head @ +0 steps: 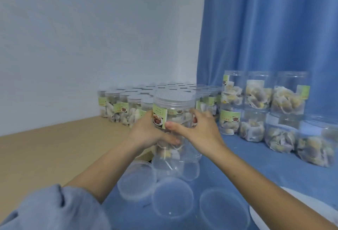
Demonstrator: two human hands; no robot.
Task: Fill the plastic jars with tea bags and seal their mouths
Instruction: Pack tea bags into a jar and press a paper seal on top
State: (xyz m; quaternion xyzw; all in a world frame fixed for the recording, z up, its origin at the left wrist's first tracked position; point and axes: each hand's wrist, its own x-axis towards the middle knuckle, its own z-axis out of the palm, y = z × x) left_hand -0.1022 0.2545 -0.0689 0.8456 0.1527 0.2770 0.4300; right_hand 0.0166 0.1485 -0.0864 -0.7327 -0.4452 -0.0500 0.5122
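Observation:
I hold a clear plastic jar (173, 109) up in front of me, with tea bags inside, a green label and a white seal over its mouth. My left hand (146, 131) grips the jar's left side and lower part, its fingers curled under it. My right hand (199, 129) holds the right side, with the thumb across the front and the fingers curled round the back. Below the held jar, clear jars (175, 165) stand on the blue cloth (256, 165).
Many sealed, labelled jars (128, 105) stand in rows at the back by the white wall. Stacked jars of tea bags without seals (259, 109) line the blue curtain (274, 28) on the right. Clear round lids or open jars (172, 196) sit near me. A wooden tabletop (45, 147) lies on the left.

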